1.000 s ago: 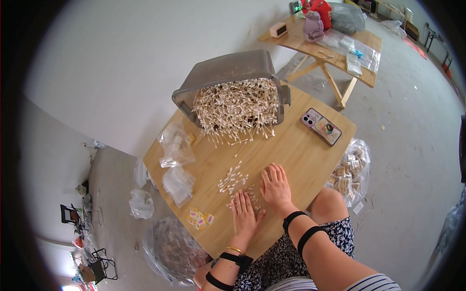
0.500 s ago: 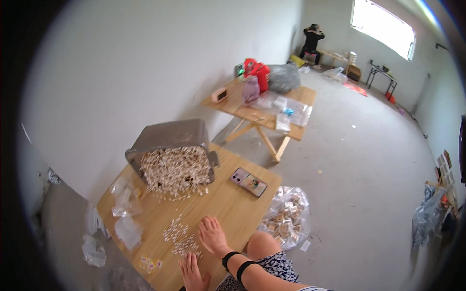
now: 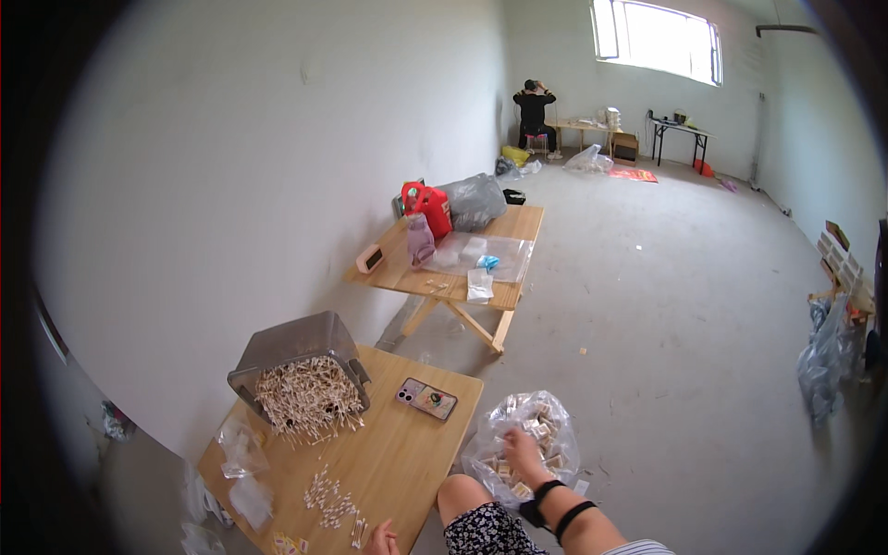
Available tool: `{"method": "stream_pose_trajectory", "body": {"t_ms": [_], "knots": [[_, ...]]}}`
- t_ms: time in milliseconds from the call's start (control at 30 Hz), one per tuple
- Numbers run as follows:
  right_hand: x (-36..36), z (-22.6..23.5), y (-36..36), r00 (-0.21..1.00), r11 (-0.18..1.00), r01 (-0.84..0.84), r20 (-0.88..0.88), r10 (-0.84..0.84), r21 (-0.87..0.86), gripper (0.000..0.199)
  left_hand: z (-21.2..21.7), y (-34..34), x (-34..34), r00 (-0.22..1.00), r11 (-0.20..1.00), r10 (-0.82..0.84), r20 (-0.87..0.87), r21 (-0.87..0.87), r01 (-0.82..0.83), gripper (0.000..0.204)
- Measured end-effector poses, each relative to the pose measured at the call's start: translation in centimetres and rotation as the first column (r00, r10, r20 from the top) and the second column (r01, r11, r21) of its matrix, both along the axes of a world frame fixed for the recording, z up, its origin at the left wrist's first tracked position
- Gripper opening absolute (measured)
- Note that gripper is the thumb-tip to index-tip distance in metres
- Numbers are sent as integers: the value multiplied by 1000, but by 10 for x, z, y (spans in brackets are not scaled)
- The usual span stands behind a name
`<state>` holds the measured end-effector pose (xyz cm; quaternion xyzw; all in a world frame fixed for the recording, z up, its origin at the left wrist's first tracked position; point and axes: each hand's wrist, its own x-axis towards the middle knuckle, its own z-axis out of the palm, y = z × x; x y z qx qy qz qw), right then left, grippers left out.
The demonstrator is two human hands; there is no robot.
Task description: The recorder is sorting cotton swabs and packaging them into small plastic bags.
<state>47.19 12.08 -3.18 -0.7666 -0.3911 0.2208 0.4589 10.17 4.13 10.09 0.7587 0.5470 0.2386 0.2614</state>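
My right hand (image 3: 524, 454) reaches down over a clear plastic bag (image 3: 476, 455) filled with small tan-and-white packets, its fingers bent together among them. What those fingers hold, if anything, is too small to make out. At the lower edge, my left hand (image 3: 380, 539) shows only in part by the wooden table (image 3: 407, 462), fingers apart and holding nothing visible. Close to it lie loose cotton swabs (image 3: 328, 499). Farther back, a grey plastic bin (image 3: 294, 340) rests on its side with a heap of cotton swabs (image 3: 310, 393) spilling from its mouth.
A phone (image 3: 426, 399) lies near the table's right edge. Clear plastic bags (image 3: 242, 449) and small yellow-white labels (image 3: 289, 544) are on the left. Beyond stands a second wooden table (image 3: 507, 294) with a red container (image 3: 427, 208). Another person (image 3: 534, 111) sits far back.
My right hand has left the tabletop beside the swabs and moved right to the bag of packets. My left hand is now lower in view. The view has tilted up and shifted right.
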Motion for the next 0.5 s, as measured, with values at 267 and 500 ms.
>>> {"method": "stream_pose_trajectory", "body": {"t_ms": [267,500], "knots": [[99,-150,-268,990,592,56,-34,-140,-804,30,-54,-34,-68,962,997,-19,-272,-79,-2,65],[36,-128,-299,960,463,-280,-231,160,-841,37,-78,-40,-112,841,917,-145,-521,248,312,75]]}}
